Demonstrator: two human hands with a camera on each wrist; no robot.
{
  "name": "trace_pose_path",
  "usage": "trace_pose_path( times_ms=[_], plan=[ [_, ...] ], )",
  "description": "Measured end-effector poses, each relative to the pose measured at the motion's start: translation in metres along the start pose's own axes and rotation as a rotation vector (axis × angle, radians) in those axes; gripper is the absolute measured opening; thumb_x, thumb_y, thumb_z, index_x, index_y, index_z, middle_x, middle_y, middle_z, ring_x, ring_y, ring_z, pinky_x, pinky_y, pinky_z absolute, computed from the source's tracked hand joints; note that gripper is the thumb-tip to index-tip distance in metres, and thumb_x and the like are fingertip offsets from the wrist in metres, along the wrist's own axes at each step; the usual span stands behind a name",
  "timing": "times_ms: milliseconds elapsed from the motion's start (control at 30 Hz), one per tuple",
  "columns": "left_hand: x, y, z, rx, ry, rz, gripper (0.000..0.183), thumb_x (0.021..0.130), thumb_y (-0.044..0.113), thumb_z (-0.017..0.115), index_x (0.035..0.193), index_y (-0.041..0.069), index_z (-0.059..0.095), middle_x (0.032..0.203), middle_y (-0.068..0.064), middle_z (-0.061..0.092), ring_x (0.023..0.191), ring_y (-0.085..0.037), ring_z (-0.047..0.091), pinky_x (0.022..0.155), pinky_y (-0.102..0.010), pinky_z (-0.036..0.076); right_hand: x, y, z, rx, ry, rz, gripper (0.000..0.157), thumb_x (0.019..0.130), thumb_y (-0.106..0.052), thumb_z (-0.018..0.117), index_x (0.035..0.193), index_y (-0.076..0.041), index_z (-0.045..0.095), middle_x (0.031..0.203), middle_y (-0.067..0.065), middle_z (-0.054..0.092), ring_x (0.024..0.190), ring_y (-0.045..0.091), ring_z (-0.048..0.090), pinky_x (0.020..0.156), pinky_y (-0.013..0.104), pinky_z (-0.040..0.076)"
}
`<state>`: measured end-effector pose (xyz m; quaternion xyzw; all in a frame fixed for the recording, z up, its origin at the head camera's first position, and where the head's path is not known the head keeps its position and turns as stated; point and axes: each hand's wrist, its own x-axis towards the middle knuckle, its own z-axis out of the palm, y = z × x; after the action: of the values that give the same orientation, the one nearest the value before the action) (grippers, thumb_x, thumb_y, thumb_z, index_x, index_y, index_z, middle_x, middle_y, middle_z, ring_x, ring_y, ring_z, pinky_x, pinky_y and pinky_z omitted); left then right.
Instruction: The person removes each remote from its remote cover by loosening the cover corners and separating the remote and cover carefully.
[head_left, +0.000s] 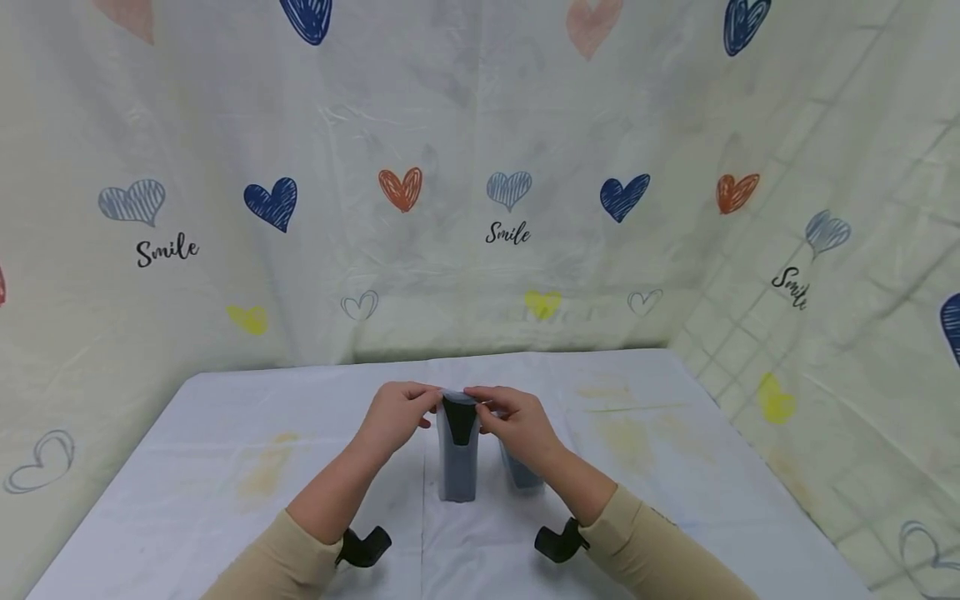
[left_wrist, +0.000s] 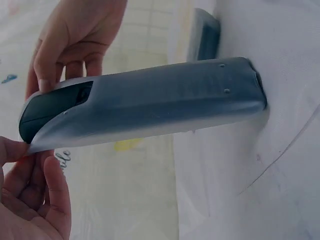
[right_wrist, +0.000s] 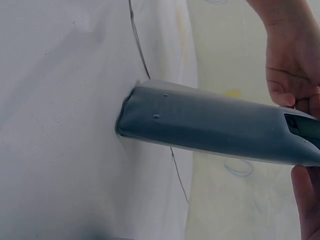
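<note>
A dark device stands upright on the table inside a translucent grey-blue sleeve. It shows through a tapered cutout at the sleeve's upper end. With thumb and fingers, my left hand pinches the sleeve's top edge from the left. My right hand grips the same upper end from the opposite side, its thumb close beside the cutout in the left wrist view. The sleeve's lower end meets the white cloth. Another grey-blue item lies just right of it, partly hidden behind my right hand.
White cloth covers the table, with yellowish stains and a thin crease. A curtain printed with hearts hangs behind the table and along its right side. Black wrist mounts jut out from both sleeve cuffs.
</note>
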<state>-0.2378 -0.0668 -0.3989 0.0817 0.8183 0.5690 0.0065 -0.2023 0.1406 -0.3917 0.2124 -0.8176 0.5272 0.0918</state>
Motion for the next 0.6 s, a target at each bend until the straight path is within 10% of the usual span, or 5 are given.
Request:
trace_pose_path(
  times_ms=[367, 600],
  plan=[
    [-0.002, -0.004, -0.007, -0.079, -0.224, -0.008, 0.024, 0.099, 0.021, 0.060, 0.114, 0.010, 0.075, 0.103, -0.003, 0.072, 0.095, -0.019, 0.065, 0.081, -0.035, 0.057, -0.001, -0.001, 0.000, 0.011, -0.028, -0.014, 0.031, 0.095, 0.005, 0.059, 0.125, 0.002, 0.066, 0.118, 0.018, 0.068, 0.089, 0.034, 0.070, 0.070, 0.025, 0.058],
    [-0.019, -0.006, -0.002, -0.097, -0.133, 0.050, 0.029, 0.101, 0.021, 0.058, 0.128, 0.017, 0.068, 0.117, -0.001, 0.069, 0.098, -0.018, 0.067, 0.082, -0.035, 0.057, -0.003, -0.006, 0.003, 0.019, -0.014, 0.007, 0.031, 0.093, 0.007, 0.061, 0.123, 0.004, 0.066, 0.118, 0.018, 0.067, 0.093, 0.033, 0.069, 0.068, 0.024, 0.058]
  ],
)
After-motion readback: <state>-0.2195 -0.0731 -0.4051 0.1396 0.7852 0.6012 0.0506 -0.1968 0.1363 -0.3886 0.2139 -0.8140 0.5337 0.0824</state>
